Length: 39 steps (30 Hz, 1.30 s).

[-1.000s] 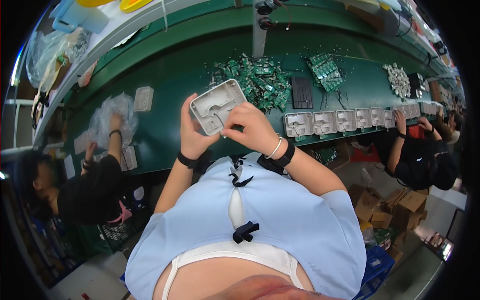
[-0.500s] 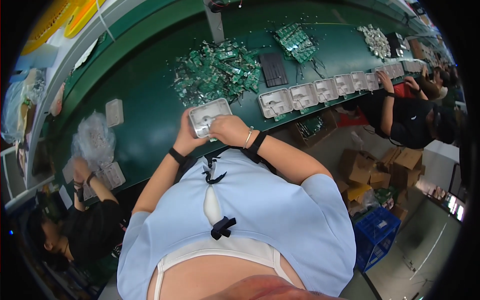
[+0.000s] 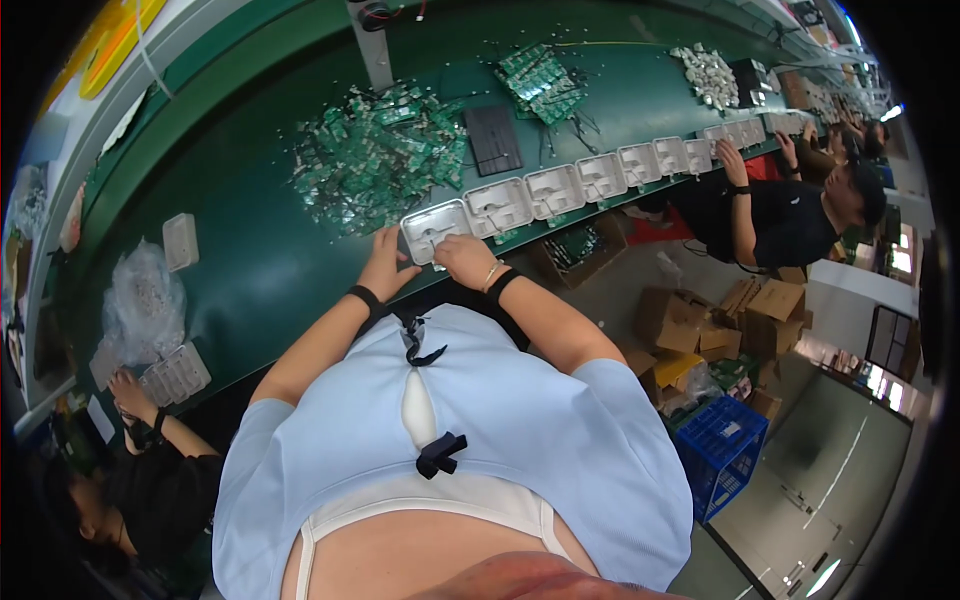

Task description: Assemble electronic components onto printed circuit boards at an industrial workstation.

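Note:
A white plastic housing point(image 3: 418, 222), open side up, stands on the green workbench at the left end of a row of similar housings point(image 3: 500, 203). My left hand point(image 3: 385, 270) is beside its left wall, thumb and fingers apart, fingertips at the edge. At the near right rim, my right hand point(image 3: 466, 262) is closed with bent fingers; whatever it pinches is hidden. A small piece of green circuit board shows under the near rim, beside those fingers. Beyond my hands lies a large heap of green circuit boards point(image 3: 375, 155).
A black rectangular block point(image 3: 493, 140) and stacked circuit boards point(image 3: 540, 85) lie farther back, with white parts point(image 3: 705, 75) at far right. Co-workers' hands point(image 3: 735, 165) point(image 3: 132, 398) work at both sides. A plastic bag point(image 3: 145, 300) lies left; boxes and a blue crate point(image 3: 722, 445) stand on the floor.
The housing, earlier held tilted in both hands, has come down onto the bench at the row's left end. My left hand has loosened from its side. The view has shifted right.

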Available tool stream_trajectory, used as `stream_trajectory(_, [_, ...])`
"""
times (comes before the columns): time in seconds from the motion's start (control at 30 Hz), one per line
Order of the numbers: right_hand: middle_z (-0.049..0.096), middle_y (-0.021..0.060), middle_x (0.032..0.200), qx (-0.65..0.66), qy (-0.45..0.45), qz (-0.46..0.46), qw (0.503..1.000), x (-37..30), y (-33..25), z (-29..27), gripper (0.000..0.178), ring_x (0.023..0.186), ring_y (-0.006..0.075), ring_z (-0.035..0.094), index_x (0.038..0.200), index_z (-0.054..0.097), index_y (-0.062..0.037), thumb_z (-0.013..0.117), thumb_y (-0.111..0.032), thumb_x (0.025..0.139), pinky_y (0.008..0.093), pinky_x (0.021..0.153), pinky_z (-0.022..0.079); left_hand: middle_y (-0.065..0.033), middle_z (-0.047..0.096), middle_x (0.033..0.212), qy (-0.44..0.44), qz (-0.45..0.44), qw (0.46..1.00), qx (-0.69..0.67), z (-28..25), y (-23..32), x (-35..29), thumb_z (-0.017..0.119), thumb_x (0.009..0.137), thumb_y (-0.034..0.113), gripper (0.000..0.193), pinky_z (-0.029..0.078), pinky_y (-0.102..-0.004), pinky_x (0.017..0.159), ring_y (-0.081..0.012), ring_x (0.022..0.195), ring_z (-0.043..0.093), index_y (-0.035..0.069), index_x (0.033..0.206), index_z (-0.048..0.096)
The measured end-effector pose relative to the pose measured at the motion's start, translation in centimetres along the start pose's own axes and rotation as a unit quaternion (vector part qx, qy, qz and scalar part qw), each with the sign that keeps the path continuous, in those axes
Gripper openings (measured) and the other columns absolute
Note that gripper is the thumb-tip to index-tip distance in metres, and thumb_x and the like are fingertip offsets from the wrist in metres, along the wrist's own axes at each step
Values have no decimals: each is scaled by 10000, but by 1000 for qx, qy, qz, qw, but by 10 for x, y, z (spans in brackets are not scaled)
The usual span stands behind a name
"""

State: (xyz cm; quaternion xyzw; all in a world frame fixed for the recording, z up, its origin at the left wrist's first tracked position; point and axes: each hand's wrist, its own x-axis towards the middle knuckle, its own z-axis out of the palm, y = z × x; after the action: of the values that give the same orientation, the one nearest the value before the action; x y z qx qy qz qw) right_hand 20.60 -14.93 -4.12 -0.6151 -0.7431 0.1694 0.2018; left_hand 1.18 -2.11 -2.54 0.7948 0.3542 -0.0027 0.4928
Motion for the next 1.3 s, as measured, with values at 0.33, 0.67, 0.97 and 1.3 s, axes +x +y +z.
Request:
stream_trajectory(0.33, [664,84,1098,37,49,-1,998,-17,11,-29,189,994,298,634,1008,662,-83,662,-78,819,430,829,521,-173,588,1319,-99,-82,967,-222,1,-22,14,775,806,35,785,553,-357,934,-234,1090,650,-26,1484,385])
stream_trajectory(0.67, [370,267,1499,-48,256,462,848,-81,100,-84,777,1365,464,366,1385,513,-35,826,-361,753,573,1101,334,-169,596,1374,-177,-142,902,-368,-18,2,16,745,833,53,635,469,-350,1074,-237,1227,610,-73,1396,481])
stream_trajectory(0.97, [480,269,1456,-83,193,486,848,-101,148,-69,723,1376,448,416,1364,558,-43,812,-383,779,543,1138,345,-139,664,1279,-150,-143,896,-392,-9,11,0,755,852,109,523,481,-335,1045,-207,1176,630,-53,1318,579])
stream_trajectory(1.3, [515,212,1395,-35,299,313,901,-45,144,-79,483,1262,401,508,1255,619,-50,767,-154,807,488,1062,416,-118,705,1154,141,-192,910,-341,-3,-47,-20,768,884,258,460,523,-321,933,-189,1081,651,-12,1233,641])
